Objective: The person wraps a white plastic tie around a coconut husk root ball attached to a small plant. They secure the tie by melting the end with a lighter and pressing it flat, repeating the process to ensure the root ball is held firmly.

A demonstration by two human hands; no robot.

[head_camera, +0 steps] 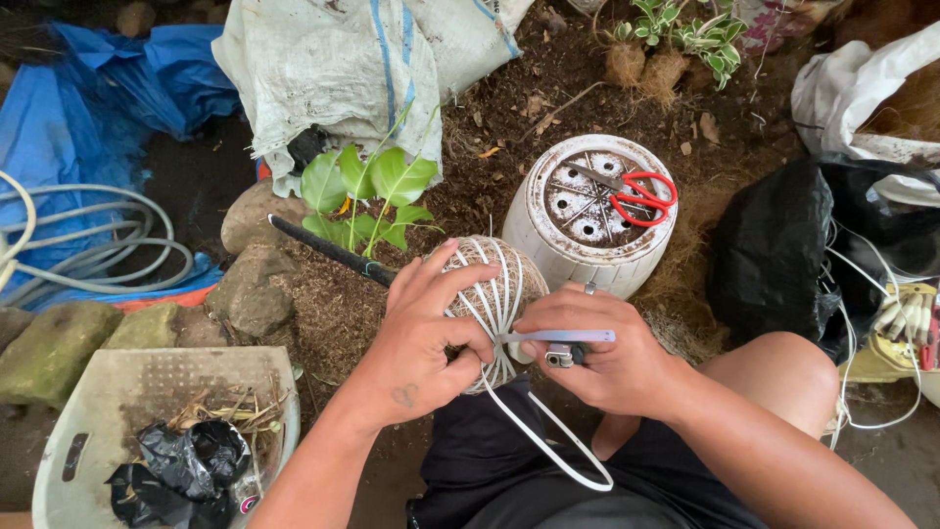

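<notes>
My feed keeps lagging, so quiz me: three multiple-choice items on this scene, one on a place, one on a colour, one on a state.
1. Where do the scissors lie?
A. on the upturned white pot
B. in the plastic basket
C. on the blue tarp

2. What colour are the scissor handles?
A. green
B. red
C. black

3. What is the left hand doing?
A. resting open on the ground
B. lifting the hose
C. gripping the cord-wrapped ball

Answers: 1 A, they rest on the pot's holed base; 2 B, both loops are red; 3 C, its fingers curl round the ball while the right hand holds a lighter.
</notes>
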